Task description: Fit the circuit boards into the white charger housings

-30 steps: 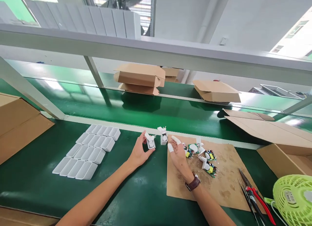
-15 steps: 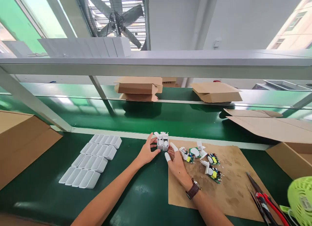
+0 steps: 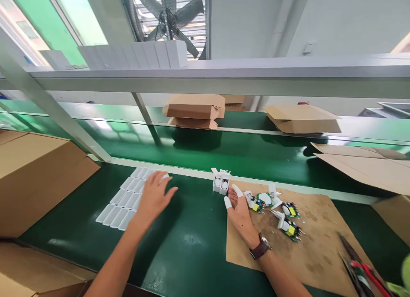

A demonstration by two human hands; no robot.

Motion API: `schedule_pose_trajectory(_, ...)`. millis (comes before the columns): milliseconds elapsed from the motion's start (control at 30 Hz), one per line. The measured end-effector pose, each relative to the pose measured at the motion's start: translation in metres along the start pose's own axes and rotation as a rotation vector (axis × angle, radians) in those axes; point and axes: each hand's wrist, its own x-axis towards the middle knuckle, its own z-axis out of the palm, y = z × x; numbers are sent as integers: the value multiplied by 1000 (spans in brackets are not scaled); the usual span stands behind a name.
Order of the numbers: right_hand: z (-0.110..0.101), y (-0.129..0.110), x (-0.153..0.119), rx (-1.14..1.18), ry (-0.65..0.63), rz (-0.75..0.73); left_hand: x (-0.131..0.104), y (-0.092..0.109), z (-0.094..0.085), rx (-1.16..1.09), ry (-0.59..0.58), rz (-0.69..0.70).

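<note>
red-handled pliers, lying at the near right of a brown paper sheet. circuit boards with white parts, clustered on that sheet. one right hand, white covers on thumb and forefinger, the two parted, just beside two filled white cases. one left hand, fingers spread, hovers over and partly hides rows of white cases. the filled two stand side by side near the back edge of the green bench. beyond: brown cartons; a large fan.

there are two hands, two filled cases, and four circuit boards.
</note>
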Motion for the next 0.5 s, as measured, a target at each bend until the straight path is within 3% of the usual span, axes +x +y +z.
schedule_pose_trajectory(67, -3, -12, -2, -85, 8, -54, -4, -20, -8, 186, 33, -70)
schedule_pose_trajectory(200, -19, -36, 2, -351, 20, -185, -15, -30, -8, 336, -138, -157)
schedule_pose_trajectory(267, -36, -44, 7, -490, 19, -284, -15, -21, -2, 267, -171, -113)
schedule_pose_trajectory(367, -68, -49, 12, -740, -27, -411, -9, 1, 14, 6, -242, 77)
schedule_pose_trajectory(500, -106, -43, 6, -1071, -160, -417, -3, 29, 37, -301, -427, 249)
